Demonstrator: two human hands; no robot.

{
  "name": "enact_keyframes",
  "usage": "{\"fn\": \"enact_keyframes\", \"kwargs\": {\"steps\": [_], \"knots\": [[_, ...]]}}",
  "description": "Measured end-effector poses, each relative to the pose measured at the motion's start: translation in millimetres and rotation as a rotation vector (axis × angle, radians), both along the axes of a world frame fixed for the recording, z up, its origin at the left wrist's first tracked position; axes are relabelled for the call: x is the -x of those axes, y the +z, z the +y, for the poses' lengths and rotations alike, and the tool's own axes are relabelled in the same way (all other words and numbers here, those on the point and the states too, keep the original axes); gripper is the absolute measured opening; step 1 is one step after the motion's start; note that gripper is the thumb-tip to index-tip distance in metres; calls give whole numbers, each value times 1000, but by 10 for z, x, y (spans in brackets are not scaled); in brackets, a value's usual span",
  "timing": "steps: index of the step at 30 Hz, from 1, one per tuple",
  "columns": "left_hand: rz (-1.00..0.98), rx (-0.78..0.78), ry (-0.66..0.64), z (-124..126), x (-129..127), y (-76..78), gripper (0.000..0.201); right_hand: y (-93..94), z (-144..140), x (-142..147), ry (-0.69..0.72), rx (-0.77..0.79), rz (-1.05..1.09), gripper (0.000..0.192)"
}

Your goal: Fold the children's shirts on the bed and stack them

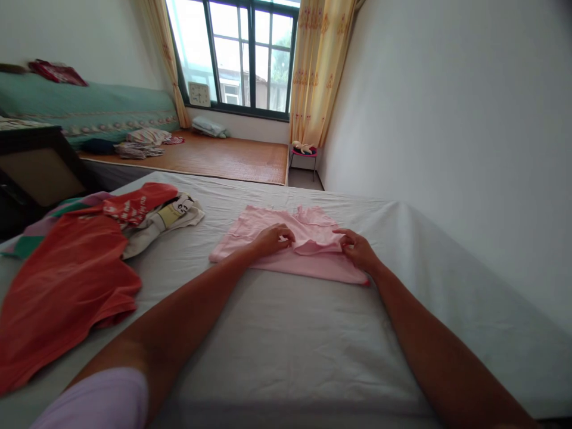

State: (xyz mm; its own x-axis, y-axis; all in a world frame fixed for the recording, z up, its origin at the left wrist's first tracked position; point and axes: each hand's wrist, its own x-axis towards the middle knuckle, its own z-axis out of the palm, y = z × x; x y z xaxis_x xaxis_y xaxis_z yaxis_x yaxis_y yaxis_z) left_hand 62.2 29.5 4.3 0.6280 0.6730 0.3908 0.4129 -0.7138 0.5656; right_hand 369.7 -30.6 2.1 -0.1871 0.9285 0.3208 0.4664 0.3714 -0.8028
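Note:
A pink garment (272, 262), perhaps a shirt, lies partly folded on the pale sheet in front of me. My left hand (273, 239) is closed in a pinch on a raised fold near the garment's middle. At the fold's right end, my right hand (357, 249) pinches the same cloth between thumb and fingers. The fold stands up slightly between both hands. Part of the cloth under my left hand and forearm is hidden. A small red patch shows at the garment's near right corner.
Left of the pink garment lie a red garment (75, 280) and a white printed one (172, 214). The pale sheet (295, 345) covers the surface. Behind stands a bed with a brown mat (232, 158). A white wall (447, 119) runs along the right; a small stool (304, 153) stands beyond.

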Motion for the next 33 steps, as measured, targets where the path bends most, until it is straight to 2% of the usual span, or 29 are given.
{"fn": "enact_keyframes", "kwargs": {"steps": [3, 7, 10, 13, 15, 17, 19, 21, 24, 26, 28, 31, 33], "knots": [[64, -89, -44, -34, 22, 55, 21, -2, -28, -80, -56, -55, -146, 42], [5, -126, 1, -126, -76, 126, 26, 122, -133, -9, -203, -262, -259, 35], [37, -132, -68, -224, -165, 133, 23, 213, -239, 187, -57, -284, -362, 28], [152, -122, -118, -293, -184, 120, 22, 224, -297, 324, 119, -140, -497, 18], [216, -112, -110, -302, -156, 124, 18, 207, -298, 314, 143, -53, -526, 17], [248, -115, -106, -290, -120, 136, 12, 200, -288, 245, 151, 19, -509, 18], [252, -131, -95, -283, -99, 141, 19, 214, -285, 174, 148, 53, -524, 20], [240, -155, -42, -299, -107, 123, 31, 238, -296, 154, 64, -18, -591, 23], [239, -192, 0, -357, -160, 49, 32, 229, -331, 250, -61, -205, -679, 29], [278, -200, -37, -389, -196, -13, 35, 164, -352, 362, -3, -236, -704, 38], [333, -184, -54, -391, -206, -61, 42, 63, -365, 463, 80, -196, -748, 47], [403, -122, -16, -319, -143, -86, 49, -66, -374, 532, 128, -106, -824, 56], [443, -72, 13, -229, -51, -81, 53, -94, -376, 526, 136, -72, -838, 56]]}}
